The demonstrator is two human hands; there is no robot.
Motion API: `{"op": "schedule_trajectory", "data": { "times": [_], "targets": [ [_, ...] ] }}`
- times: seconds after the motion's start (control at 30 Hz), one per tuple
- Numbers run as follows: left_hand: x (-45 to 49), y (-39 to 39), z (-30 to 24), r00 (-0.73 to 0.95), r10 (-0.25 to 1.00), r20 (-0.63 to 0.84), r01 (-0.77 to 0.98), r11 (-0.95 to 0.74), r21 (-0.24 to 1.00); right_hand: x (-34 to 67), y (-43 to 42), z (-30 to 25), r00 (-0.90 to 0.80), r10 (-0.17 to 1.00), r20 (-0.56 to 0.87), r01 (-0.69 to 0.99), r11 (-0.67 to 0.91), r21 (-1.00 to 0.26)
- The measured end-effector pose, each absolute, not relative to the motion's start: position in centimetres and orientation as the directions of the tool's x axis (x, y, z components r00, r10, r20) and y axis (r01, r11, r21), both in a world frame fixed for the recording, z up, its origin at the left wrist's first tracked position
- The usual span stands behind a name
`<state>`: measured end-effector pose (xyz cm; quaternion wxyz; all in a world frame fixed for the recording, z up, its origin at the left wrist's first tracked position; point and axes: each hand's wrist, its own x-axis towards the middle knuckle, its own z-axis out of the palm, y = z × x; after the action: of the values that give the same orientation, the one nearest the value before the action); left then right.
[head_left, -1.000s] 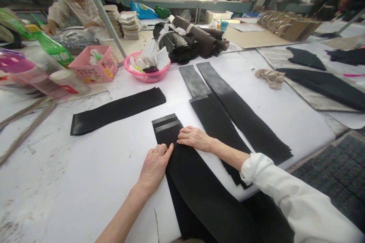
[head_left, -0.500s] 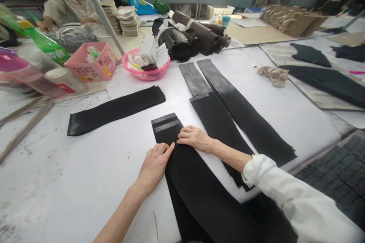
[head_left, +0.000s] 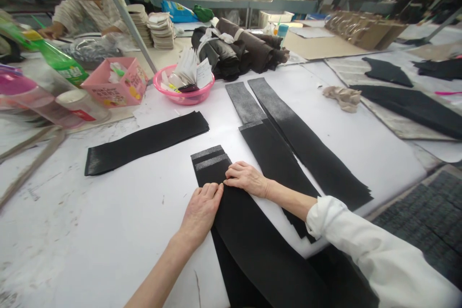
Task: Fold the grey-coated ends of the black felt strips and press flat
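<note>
A long black fabric strip (head_left: 267, 240) runs toward me over other black strips (head_left: 212, 166), whose far ends show greyish bands. My left hand (head_left: 202, 209) is closed at the top strip's left edge, thumb and fingertips pinching it. From the right, my right hand (head_left: 247, 178) pinches the same strip's far end, its fingertips almost touching the left thumb. What lies beneath the fingers is hidden. Right of my hands lie two more stacks of black strips, a nearer stack (head_left: 277, 163) and a farther stack (head_left: 310, 144). Another black stack (head_left: 147, 142) lies to the left.
A pink basin (head_left: 184, 94) holding papers stands beyond, beside a pink box (head_left: 115, 82) and bottles. Dark rolled material (head_left: 238, 50) lies behind. A crumpled beige glove-like cloth (head_left: 342, 97) and dark cut pieces (head_left: 407, 106) are at right. A person (head_left: 86, 14) sits across the table.
My left hand has shifted slightly right and its thumb has drawn in against the fingers, close to the right fingertips. The right hand stays nearly in place; the view tilts slightly.
</note>
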<state>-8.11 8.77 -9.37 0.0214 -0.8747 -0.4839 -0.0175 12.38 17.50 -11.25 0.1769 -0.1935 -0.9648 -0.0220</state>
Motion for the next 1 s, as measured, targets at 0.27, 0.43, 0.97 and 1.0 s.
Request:
{"op": "schedule_trajectory", "data": {
  "times": [0.27,0.43,0.97,1.0],
  "targets": [
    [-8.0,8.5,-10.2,0.477,0.875,0.083,0.876,-0.481,0.038,13.2,18.1,-10.3,-0.902,0.333,0.273,0.348,0.937,0.007],
    [-7.9,8.7,-9.7,0.470,0.882,0.043,0.881,-0.471,0.044,13.5,18.1,-10.6,-0.898,0.340,0.278,0.352,0.936,-0.007],
    [-7.2,8.9,-9.6,0.494,0.868,0.040,0.869,-0.494,-0.024,13.6,18.2,-11.0,-0.828,0.472,0.304,0.462,0.880,-0.108],
    [-7.2,9.0,-9.6,0.491,0.870,0.035,0.871,-0.491,-0.017,13.7,18.3,-11.0,-0.835,0.461,0.300,0.454,0.886,-0.097]
  ]
}}
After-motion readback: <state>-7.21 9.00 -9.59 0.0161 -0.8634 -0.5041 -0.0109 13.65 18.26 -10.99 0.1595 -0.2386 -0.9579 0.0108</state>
